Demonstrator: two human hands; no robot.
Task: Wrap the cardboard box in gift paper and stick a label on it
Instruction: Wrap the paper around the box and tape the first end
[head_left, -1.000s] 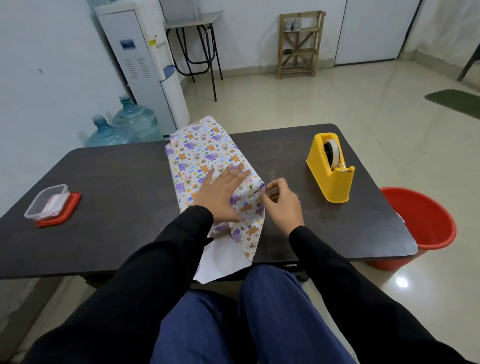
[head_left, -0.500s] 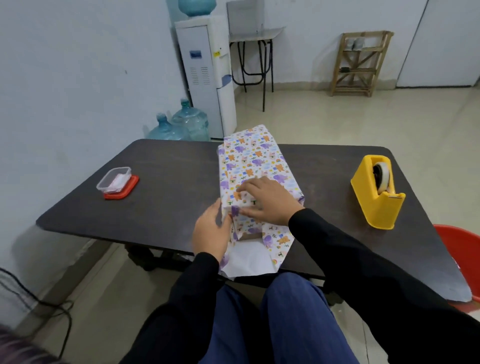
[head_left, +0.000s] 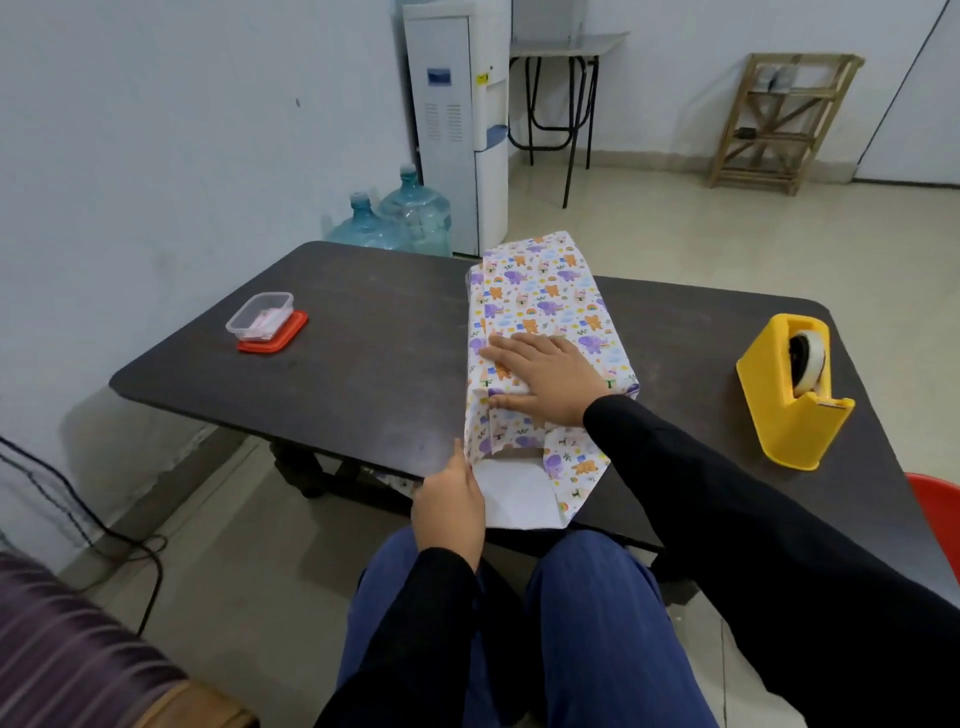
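Pressing gift paper (head_left: 540, 291), right hand (head_left: 545, 384) lies flat; left hand (head_left: 452, 512) at edge, grip unclear.

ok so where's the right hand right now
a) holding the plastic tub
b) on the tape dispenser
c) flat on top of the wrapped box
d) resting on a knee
c, the right hand lies with straight fingers flat on top of the wrapped box, and the yellow tape dispenser stands apart from it on the table.

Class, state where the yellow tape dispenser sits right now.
In the head view, the yellow tape dispenser stands at the right end of the table, right of the wrapped box.
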